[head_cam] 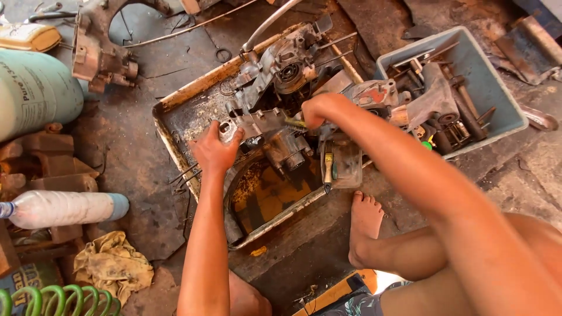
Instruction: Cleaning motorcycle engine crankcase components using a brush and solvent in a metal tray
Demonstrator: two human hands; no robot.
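Oily workshop floor point(134, 169): metal tray point(175, 99) holds engine casing point(269, 126). Left hand point(215, 151) grip clamped on casing edge; right hand point(319, 110) closed around a brush point(294, 123) (bristles hidden).

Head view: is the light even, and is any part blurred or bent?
Head view: warm, hard daylight falls on the right hand and forearm; the oily rusty metal tray lies duller, with dark shadow under the grey metal engine casing; the left hand is sharp; edges curve slightly, as with a wide lens.
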